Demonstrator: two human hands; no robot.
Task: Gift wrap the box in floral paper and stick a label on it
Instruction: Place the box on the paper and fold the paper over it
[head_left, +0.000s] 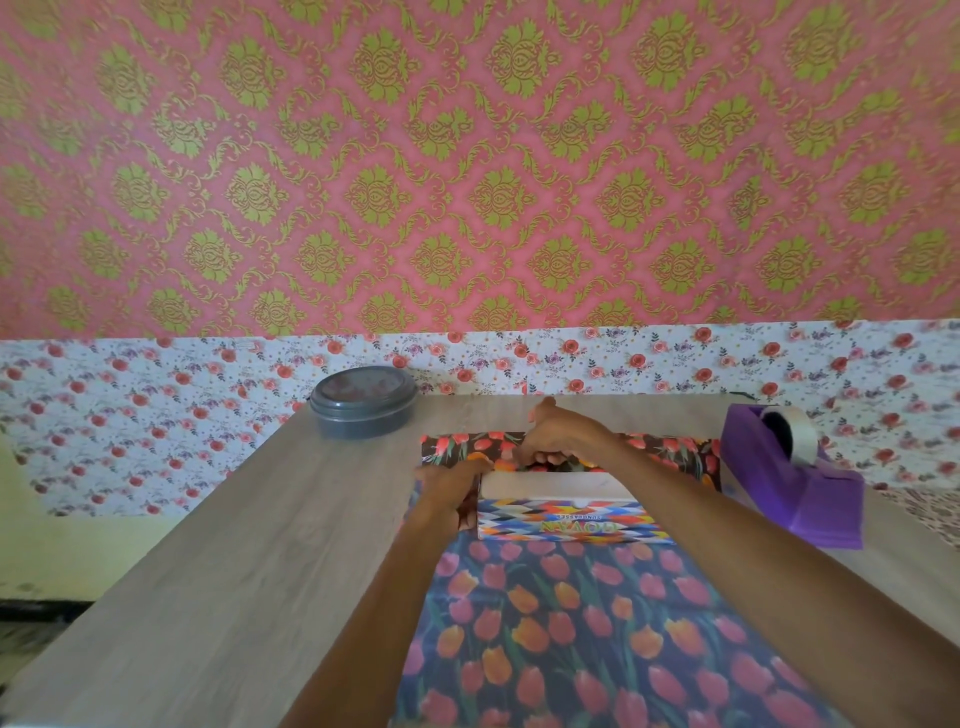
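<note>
The box (566, 512) lies on the floral paper (571, 623). My right hand (561, 434) pinches the paper at the box's far edge, and my left hand (449, 488) grips the box's left end. I should pull the paper taut and square to the box before creasing.

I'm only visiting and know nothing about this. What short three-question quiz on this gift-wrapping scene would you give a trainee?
1. True or false: the box lies on the tulip wrapping paper.
2. What stands at the right side of the table? A) scissors B) purple tape dispenser C) a vase
3. Which hand pinches the paper at the box's far side?

Key: 1 true; 2 B; 3 the right hand.
</note>
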